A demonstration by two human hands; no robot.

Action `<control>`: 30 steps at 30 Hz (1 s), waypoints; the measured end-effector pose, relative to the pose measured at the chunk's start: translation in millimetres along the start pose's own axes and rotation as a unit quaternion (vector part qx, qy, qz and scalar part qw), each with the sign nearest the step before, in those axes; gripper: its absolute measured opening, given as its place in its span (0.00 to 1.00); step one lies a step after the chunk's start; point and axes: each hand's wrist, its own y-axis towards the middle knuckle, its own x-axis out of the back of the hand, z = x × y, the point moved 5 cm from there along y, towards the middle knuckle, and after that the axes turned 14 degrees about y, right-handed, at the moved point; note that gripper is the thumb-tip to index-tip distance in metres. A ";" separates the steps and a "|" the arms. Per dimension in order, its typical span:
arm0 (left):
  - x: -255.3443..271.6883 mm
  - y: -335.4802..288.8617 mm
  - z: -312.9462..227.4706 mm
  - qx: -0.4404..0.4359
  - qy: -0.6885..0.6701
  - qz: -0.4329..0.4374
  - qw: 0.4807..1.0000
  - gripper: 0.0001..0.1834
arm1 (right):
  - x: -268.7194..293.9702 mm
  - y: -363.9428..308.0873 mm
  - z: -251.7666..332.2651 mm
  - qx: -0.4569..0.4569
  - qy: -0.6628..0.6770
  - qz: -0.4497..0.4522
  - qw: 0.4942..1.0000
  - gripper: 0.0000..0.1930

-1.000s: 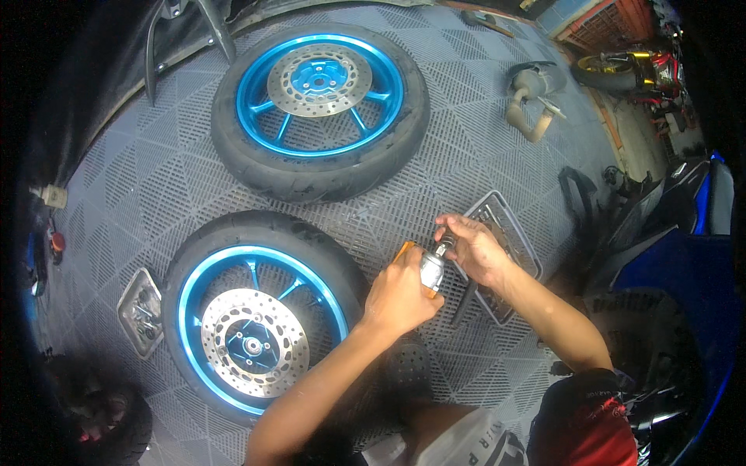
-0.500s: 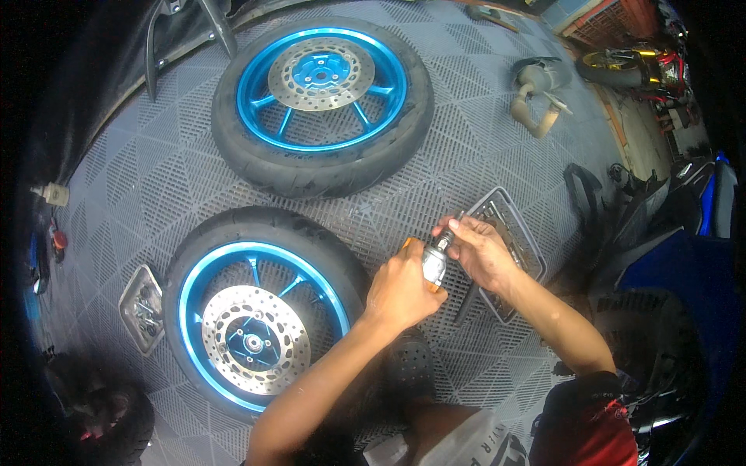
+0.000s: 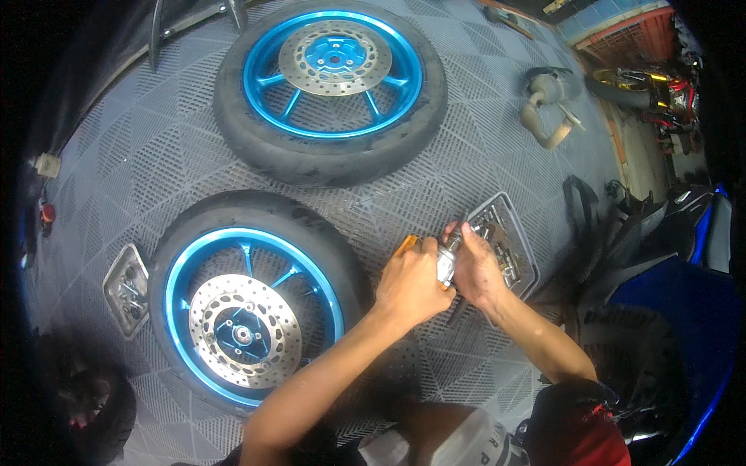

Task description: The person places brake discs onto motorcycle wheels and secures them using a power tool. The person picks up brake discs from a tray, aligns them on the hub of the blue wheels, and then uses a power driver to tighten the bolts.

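My left hand (image 3: pixel 413 281) is wrapped round an orange-and-silver power tool, seemingly an impact wrench (image 3: pixel 445 266). Its silver nose points up and right. My right hand (image 3: pixel 480 268) closes its thumb and fingers on the dark metal socket or bit (image 3: pixel 454 243) at the nose; the exact kind is too small to tell. Left of my hands lies a motorcycle wheel (image 3: pixel 177 314) with a blue rim, black tyre and drilled brake disc (image 3: pixel 208 342) facing up. Just beyond my right hand, a grey-rimmed tray (image 3: pixel 530 260) holds sockets and other metal tools.
A second blue-rimmed wheel (image 3: pixel 330 159) lies flat farther off. Left of the near wheel sits a metal tray (image 3: pixel 116 311) of small parts. An exhaust muffler (image 3: pixel 550 85) lies at the far right. A blue motorcycle (image 3: pixel 672 299) stands close on the right.
The view has shifted slightly, so the wheels and small-parts tray appear farther left. My right hand's fingers have come up more upright around the tool's end; both hands keep their hold.
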 end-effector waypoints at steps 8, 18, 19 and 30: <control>-10.5 44.9 0.0 -0.026 -0.235 -0.154 0.959 0.42 | 7.7 22.9 9.9 0.073 -0.045 -0.022 0.996 0.21; -76.0 127.1 22.1 0.057 -0.360 -0.070 0.929 0.22 | 75.1 12.5 9.8 0.199 -0.339 0.041 0.919 0.17; -81.3 125.7 22.9 0.089 -0.361 -0.066 0.926 0.18 | 102.4 10.8 -7.3 0.125 -0.319 0.028 0.939 0.19; -14.5 57.1 53.9 0.092 -0.663 -0.198 0.716 0.16 | 57.7 31.5 -53.4 0.359 -0.595 0.169 0.699 0.16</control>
